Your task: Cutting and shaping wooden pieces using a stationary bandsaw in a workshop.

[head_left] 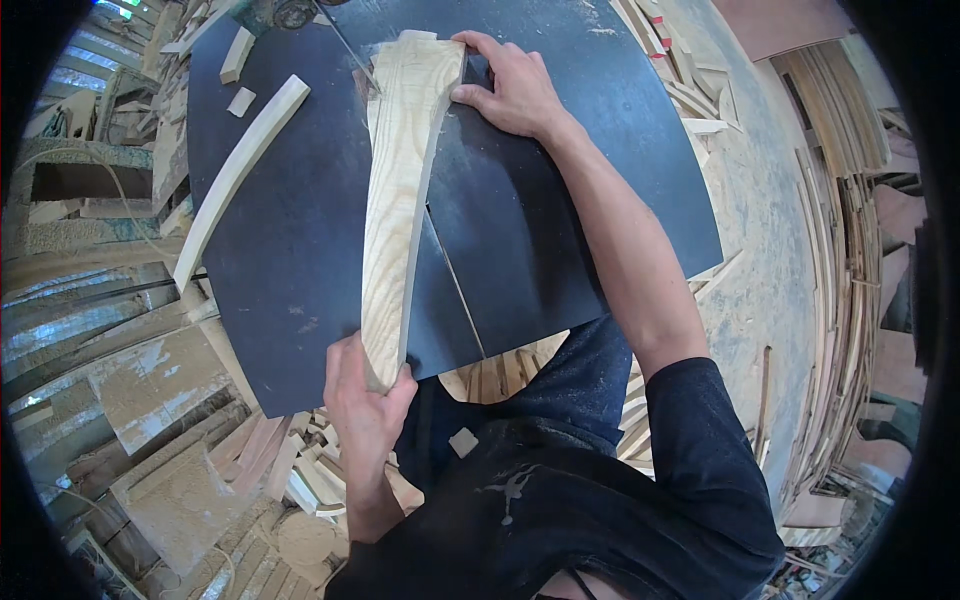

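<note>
Head view: left hand [362, 408] curled around near end of tapered pale-wood blank [400, 190], thumb and fingers on opposite edges. Blank lies on dark saw table [290, 260], near end at front edge. Curved wood strip [245, 175] lies left. Right hand [515, 95], half-open, braces far right edge. Bandsaw blade [352, 52] stands at blank's far left side (sawing in hand, seemingly). Next move calls for steady two-handed steering, fingers clear of blade.
</note>
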Action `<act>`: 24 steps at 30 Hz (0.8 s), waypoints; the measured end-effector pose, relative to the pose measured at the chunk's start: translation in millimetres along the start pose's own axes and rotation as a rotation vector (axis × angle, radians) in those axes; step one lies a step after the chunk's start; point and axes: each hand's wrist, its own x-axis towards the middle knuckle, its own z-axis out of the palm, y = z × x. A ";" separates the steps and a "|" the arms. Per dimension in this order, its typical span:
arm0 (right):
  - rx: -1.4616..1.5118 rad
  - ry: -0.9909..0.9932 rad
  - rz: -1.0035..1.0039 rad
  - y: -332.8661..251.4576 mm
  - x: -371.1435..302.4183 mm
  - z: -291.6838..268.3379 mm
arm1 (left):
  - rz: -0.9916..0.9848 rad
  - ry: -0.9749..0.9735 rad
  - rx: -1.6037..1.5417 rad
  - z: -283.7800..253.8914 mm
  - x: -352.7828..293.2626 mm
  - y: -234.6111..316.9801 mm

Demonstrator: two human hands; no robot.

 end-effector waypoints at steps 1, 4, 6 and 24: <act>-0.002 -0.003 0.003 0.4 0.0 -0.2 | 0.002 0.002 0.001 0.2 0.6 1.0; -0.012 -0.012 0.012 -2.2 1.0 -1.7 | -0.003 0.009 -0.006 2.7 -0.2 0.7; -0.020 -0.014 0.017 -0.5 1.3 -0.4 | -0.007 0.014 -0.014 4.8 -0.9 1.0; -0.028 0.009 0.006 3.3 3.1 4.8 | -0.025 0.001 -0.007 12.9 -4.1 11.0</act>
